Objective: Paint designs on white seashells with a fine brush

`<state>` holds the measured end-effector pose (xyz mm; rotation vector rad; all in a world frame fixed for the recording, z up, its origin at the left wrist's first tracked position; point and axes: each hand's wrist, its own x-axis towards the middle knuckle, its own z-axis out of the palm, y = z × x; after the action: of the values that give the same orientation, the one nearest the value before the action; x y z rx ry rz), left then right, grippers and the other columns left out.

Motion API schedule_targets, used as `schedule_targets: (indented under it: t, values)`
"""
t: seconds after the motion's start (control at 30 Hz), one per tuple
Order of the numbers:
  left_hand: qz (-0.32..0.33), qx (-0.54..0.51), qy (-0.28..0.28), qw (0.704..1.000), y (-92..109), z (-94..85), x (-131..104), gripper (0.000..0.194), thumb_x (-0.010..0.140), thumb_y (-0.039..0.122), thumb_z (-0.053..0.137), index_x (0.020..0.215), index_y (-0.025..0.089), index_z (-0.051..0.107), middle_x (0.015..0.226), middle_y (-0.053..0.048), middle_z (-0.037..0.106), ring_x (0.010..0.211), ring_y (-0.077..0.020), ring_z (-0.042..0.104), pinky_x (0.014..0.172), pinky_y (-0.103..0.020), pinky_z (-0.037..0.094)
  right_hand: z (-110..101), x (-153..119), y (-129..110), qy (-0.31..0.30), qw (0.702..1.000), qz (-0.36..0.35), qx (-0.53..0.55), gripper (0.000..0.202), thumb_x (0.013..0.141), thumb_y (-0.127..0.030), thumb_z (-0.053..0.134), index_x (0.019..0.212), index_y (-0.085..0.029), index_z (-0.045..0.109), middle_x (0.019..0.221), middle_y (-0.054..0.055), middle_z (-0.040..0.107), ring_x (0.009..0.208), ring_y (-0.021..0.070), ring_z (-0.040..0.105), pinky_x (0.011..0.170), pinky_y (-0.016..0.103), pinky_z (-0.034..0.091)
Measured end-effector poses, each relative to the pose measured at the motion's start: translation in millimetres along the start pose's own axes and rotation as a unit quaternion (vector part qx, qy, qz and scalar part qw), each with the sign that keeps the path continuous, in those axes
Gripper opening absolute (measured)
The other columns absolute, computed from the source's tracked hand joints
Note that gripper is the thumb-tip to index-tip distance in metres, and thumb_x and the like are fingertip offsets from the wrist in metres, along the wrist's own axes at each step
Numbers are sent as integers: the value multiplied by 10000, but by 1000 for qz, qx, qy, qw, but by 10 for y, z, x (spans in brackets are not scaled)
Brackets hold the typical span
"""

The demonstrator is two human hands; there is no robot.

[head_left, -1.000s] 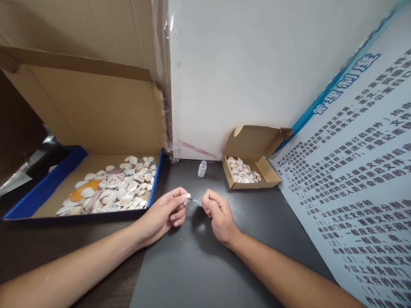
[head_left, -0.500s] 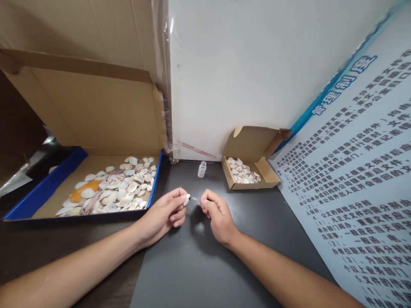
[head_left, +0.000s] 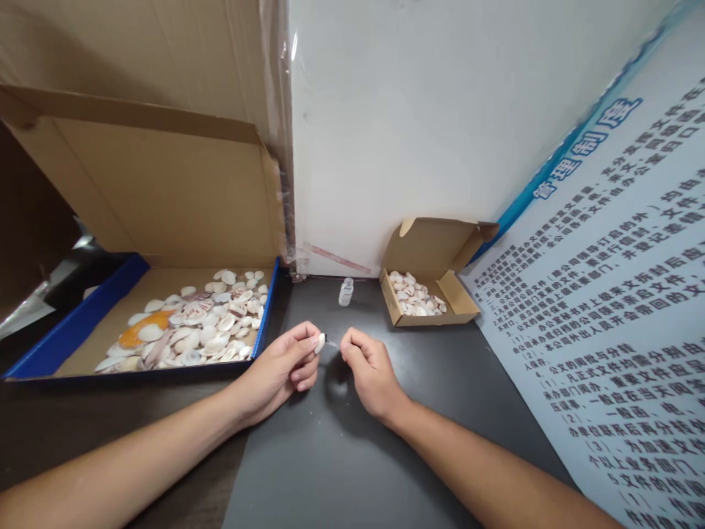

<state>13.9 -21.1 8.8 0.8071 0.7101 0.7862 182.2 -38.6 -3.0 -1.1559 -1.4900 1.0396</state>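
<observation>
Between thumb and fingers, my left hand (head_left: 289, 364) pinches a small white shell (head_left: 320, 343), with a tiny black spot at its right edge. My right hand (head_left: 370, 367) is closed just to the right, its fingertips on a thin clear strand or stick (head_left: 333, 344) that points toward the shell. What else the right fingers hold is too small to make out. Behind the hands, a small clear glass bottle (head_left: 346, 292) with a pale label stands upright on the dark table (head_left: 308, 470).
At the left, a big open box (head_left: 269, 301) with blue sides holds several shells and an orange piece (head_left: 144, 328). A small open cardboard box (head_left: 435, 320) with shells stands at the back right. A printed board (head_left: 606, 294) leans along the right side.
My right hand has shifted slightly left, closer to the shell. The shell in my left hand has turned a little and looks more upright.
</observation>
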Motion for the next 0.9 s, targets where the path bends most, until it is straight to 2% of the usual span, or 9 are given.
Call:
schedule_targets:
  t: [0.1, 0.23, 0.37, 0.43, 0.6, 0.9]
  values:
    - [1, 1, -3, 1000, 6, 8, -4, 283, 885, 357, 649, 786, 197, 438, 550, 106, 258, 471, -52, 180, 458, -170, 236, 3, 0, -1, 14, 1000, 1, 4, 280, 876, -261, 420, 608, -212, 354, 577, -46, 333, 573, 118, 320, 553, 261, 259]
    - [3, -1, -6, 1000, 3, 5, -3, 269, 887, 350, 649, 795, 198, 446, 548, 106, 266, 473, -53, 182, 458, -171, 233, 1, 3, 5, 3, 999, -30, 17, 261, 895, -273, 428, 645, -207, 391, 610, -40, 382, 601, 121, 360, 585, 258, 294]
    - [3, -3, -3, 1000, -4, -3, 2, 280, 881, 355, 655, 783, 196, 447, 548, 104, 273, 467, -51, 192, 457, -169, 238, 6, 15, -1, 13, 1000, 3, -6, 247, 872, -243, 430, 631, -205, 392, 594, -43, 377, 591, 120, 358, 570, 256, 279]
    - [0, -3, -2, 1000, -9, -9, 4, 288, 876, 360, 659, 773, 193, 447, 544, 104, 274, 463, -50, 194, 454, -168, 241, 5, 12, -3, 21, 1000, -2, 6, 255, 877, -246, 425, 629, -207, 385, 594, -41, 375, 593, 121, 360, 571, 256, 282]
    - [3, -11, 3, 1000, -28, -28, 15, 275, 857, 348, 680, 787, 187, 468, 545, 103, 289, 465, -48, 191, 449, -168, 252, -6, -9, -1, -13, 999, -38, 16, 251, 903, -260, 441, 660, -202, 416, 620, -35, 408, 612, 124, 380, 600, 259, 311]
    - [-5, -13, 2, 1000, -14, -34, 21, 277, 816, 343, 726, 802, 169, 511, 573, 94, 335, 460, -33, 206, 440, -163, 250, -6, -4, -12, -22, 999, -23, 12, 259, 900, -261, 441, 650, -200, 412, 611, -40, 396, 602, 117, 366, 587, 253, 300]
